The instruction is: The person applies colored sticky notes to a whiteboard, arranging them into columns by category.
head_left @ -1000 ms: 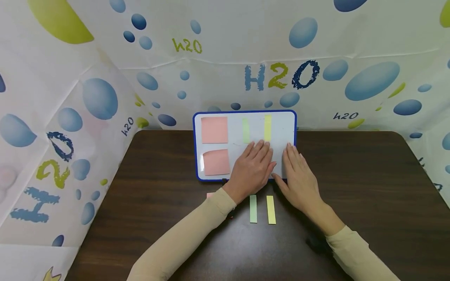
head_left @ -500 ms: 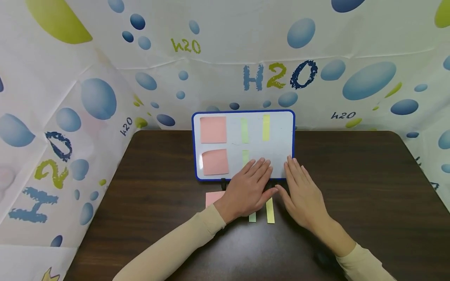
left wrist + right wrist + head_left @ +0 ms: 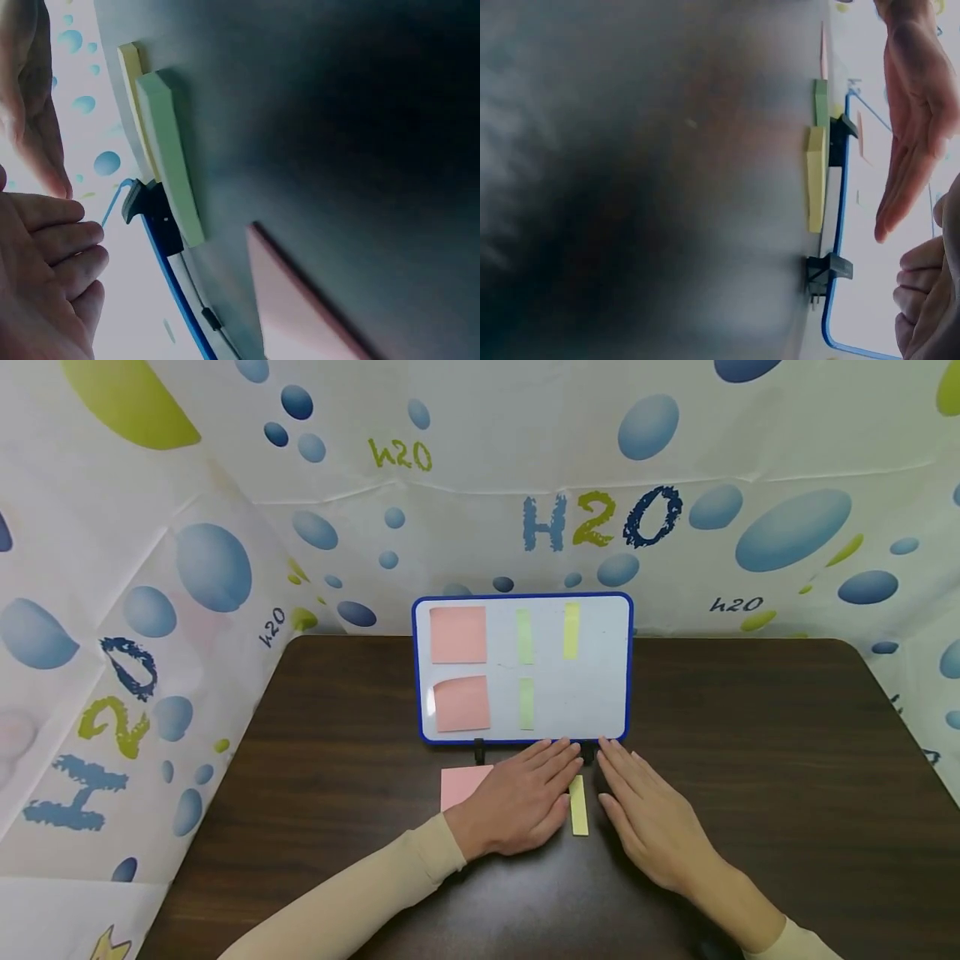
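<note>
My left hand (image 3: 521, 797) hovers over the table just in front of the whiteboard (image 3: 592, 693), fingers straight. Beside it, my right hand (image 3: 660, 827) is held likewise, its fingertips near the board's lower edge. Neither holds anything. Under the left hand lie a pink sticky note pad (image 3: 461, 787), partly covered, and a green strip pad (image 3: 171, 150), which the hand hides in the head view. Between the hands a yellow strip pad (image 3: 579, 810) shows. On the board are two pink sticky notes (image 3: 458, 635), two green strips (image 3: 527, 703) and one yellow strip (image 3: 572, 631).
The blue-framed board stands propped on black stand clips (image 3: 829, 270) at the far side of the dark wooden table (image 3: 750, 735). Behind it hangs a white sheet (image 3: 480, 543) printed with blue drops. A thin cable-like piece (image 3: 211, 319) runs by the board's foot.
Both hands have drawn back from the whiteboard toward the body, staying side by side. The lower green strip on the board has come into view; the green pad is now covered.
</note>
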A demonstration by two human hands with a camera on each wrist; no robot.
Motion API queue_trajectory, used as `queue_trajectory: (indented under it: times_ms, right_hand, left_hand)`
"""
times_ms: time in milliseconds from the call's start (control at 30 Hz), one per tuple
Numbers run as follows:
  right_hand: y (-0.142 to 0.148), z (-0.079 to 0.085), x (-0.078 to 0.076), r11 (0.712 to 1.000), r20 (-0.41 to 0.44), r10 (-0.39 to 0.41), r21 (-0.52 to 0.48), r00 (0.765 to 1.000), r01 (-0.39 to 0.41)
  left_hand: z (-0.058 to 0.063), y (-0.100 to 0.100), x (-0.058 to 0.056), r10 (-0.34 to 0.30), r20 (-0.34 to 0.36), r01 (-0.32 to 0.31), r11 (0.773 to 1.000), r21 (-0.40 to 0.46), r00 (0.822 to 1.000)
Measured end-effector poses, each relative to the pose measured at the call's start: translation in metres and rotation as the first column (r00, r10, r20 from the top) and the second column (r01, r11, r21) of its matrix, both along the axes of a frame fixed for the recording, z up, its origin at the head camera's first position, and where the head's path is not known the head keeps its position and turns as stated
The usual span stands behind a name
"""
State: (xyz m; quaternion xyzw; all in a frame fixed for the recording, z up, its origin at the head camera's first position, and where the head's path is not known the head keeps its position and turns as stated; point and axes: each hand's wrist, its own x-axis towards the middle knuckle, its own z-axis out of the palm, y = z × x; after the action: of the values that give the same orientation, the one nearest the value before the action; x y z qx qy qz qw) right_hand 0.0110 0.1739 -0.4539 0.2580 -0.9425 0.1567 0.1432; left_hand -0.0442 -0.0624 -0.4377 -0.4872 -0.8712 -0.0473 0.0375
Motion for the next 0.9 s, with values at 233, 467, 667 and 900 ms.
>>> queue_trajectory:
  times_ms: [233,467,667,900]
  right_hand:
    - [0.0,-0.005,0.003,1.0,0.037,0.017,-0.006,0.999,-0.017]
    - [0.0,-0.006,0.009,1.0,0.094,0.029,0.008,0.995,-0.03]
    - [-0.002,-0.007,0.011,0.997,0.183,0.01,0.071,0.983,-0.024]
    - [-0.003,-0.01,0.009,0.992,0.213,0.033,0.114,0.977,-0.058]
  left_hand:
    - [-0.003,-0.004,0.001,-0.016,0.048,0.017,0.999,-0.03,0.999]
    - [-0.004,-0.004,0.004,-0.037,0.099,0.044,0.996,-0.075,0.994]
    - [-0.008,-0.003,0.006,-0.046,0.112,0.057,0.994,-0.093,0.993]
    - [-0.01,-0.002,0.006,-0.05,0.112,0.062,0.993,-0.102,0.992]
